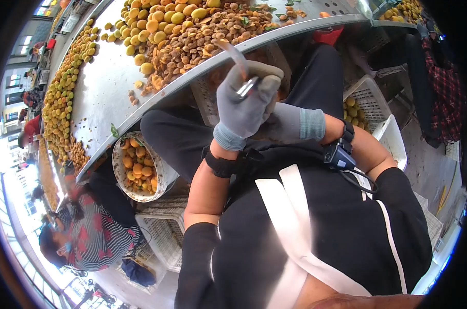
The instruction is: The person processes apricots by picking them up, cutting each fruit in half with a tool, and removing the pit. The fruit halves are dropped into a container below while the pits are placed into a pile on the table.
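My left hand point(243, 105), in a grey glove, is raised near the table edge. Its fingers are closed on a small knife point(248, 87) with a shiny metal part and a thin curved blade pointing up toward the table. Just behind and to the right is my right hand point(287, 123), also gloved. Its fingers are hidden behind my left hand, so whether it holds anything is not visible. Beyond the blade, brown pits and split fruit pieces point(192, 51) lie heaped on the metal table point(107, 77), beside whole yellow-orange fruits point(166, 18).
A white bucket point(166, 177) of orange fruit stands left of my legs. Crates point(367, 95) are at the right, one with greenish-yellow fruit. A person in a striped top point(102, 232) sits at the left; another in a checked shirt point(444, 98) is at the far right.
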Demonstrator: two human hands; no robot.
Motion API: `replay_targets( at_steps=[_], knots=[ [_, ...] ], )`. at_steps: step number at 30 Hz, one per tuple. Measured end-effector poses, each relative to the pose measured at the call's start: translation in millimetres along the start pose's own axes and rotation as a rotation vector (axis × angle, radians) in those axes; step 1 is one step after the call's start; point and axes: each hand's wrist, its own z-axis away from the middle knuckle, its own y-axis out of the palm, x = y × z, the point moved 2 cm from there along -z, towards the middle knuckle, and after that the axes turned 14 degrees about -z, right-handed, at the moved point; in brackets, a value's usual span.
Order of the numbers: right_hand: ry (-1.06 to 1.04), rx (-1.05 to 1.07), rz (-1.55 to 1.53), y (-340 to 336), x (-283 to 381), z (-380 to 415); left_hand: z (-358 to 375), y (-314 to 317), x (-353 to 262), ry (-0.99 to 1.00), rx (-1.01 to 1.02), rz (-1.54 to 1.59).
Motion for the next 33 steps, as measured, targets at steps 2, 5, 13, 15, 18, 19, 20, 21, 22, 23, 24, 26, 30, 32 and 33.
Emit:
replay_targets(
  at_steps=[2,5,13,15,18,19,20,21,22,23,24,26,30,32,33],
  knots=[
    [0.275,-0.005,-0.194,-8,11,-4,2,0,0,-0.027,-0.027,-0.093],
    [0.550,-0.262,-0.774,7,10,-2,-7,-6,3,0.063,-0.137,-0.044],
    [0.509,-0.504,-1.374,10,-1,6,-11,-16,20,-0.035,-0.199,0.166],
    [0.504,-0.486,-1.728,14,-4,8,-11,-20,20,-0.025,-0.225,0.170],
    [0.484,-0.399,-1.661,14,-10,7,-13,-28,25,-0.041,-0.231,0.262],
    [0.485,-0.397,-1.660,15,-10,6,-14,-31,29,-0.040,-0.233,0.262],
    [0.474,-0.447,-1.611,16,-9,5,-15,-35,36,-0.043,-0.247,0.266],
    [0.464,-0.498,-1.561,17,-10,4,-16,-37,37,-0.047,-0.260,0.272],
    [0.469,-0.498,-1.558,18,-13,4,-16,-37,38,-0.046,-0.260,0.276],
    [0.491,-0.497,-1.292,19,-19,4,-16,-37,39,-0.042,-0.293,0.256],
    [0.506,-0.487,-1.027,21,-24,3,-16,-38,39,-0.037,-0.327,0.235],
    [0.437,-0.547,-0.866,26,-31,-2,-17,-41,45,-0.040,-0.360,0.237],
    [0.552,-0.527,-0.726,25,-38,-5,-18,-50,53,-0.018,-0.427,0.242],
    [0.580,-0.499,-0.658,27,-49,-2,-19,-51,57,-0.024,-0.440,0.208],
    [0.604,-0.475,-0.593,26,-52,-3,-19,-52,59,-0.030,-0.450,0.169]
  ],
)
